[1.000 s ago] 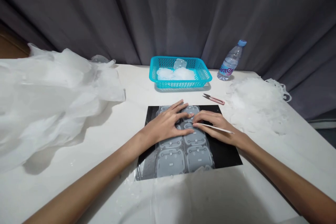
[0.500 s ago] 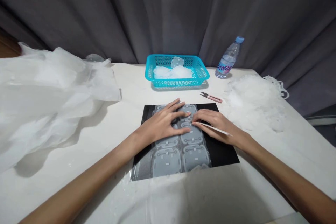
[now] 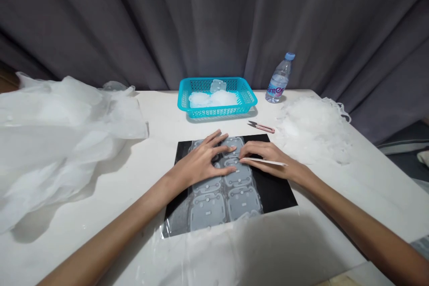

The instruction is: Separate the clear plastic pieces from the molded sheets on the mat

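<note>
My left hand (image 3: 201,163) lies with its fingers spread across a clear plastic sheet (image 3: 208,211) of several moulded, rounded-square grey-looking pieces. Beneath that sheet is a black mat (image 3: 278,196). On the sheet's right side my right hand (image 3: 268,152) is closed around a slender white pen-like tool (image 3: 266,161). The tool's back end points right, towards my wrist. Its working tip is hidden at my fingertips, beside a seam between two pieces. Parts of the sheet are covered by my left hand.
Behind the mat stands a turquoise basket (image 3: 216,112) with translucent pieces in it. Pink-handled thread snips (image 3: 263,128) lie in front of a water bottle (image 3: 277,82). Piled plastic scraps (image 3: 315,129) are on the right, and a large heap of white plastic sheeting (image 3: 67,129) fills the left.
The view has shifted slightly, so the table things appear a little further left. Both hands keep nearly the same place on the sheet; the white tool's back end lies slightly flatter.
</note>
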A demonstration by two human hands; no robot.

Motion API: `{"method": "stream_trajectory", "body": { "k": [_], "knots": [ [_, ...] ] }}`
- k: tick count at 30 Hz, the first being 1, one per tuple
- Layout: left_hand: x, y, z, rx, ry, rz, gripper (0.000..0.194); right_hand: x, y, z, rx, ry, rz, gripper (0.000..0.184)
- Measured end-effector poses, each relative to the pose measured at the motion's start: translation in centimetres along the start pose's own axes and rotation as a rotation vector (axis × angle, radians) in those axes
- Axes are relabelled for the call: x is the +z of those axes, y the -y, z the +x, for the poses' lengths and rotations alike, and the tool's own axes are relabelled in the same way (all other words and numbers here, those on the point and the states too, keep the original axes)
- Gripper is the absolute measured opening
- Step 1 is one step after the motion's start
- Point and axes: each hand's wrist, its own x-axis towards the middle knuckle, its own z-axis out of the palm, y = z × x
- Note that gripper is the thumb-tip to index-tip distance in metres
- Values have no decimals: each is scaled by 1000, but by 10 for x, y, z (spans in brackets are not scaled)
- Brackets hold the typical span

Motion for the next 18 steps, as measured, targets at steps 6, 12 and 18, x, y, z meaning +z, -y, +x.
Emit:
{"method": "stream_trajectory", "body": {
  "k": [6, 12, 18],
  "knots": [
    [1, 2, -1, 5, -15, -1, 70, 3, -3, 2, -69, -1, -60, 18],
    [-1, -1, 0, -16, 12, 19, 69, -9, 0, -2, -49, 54, -121, 18],
    [-1, -4, -2, -14, 19, 63, 70, -18, -1, -8, 0, -20, -35, 15]
  ]
}}
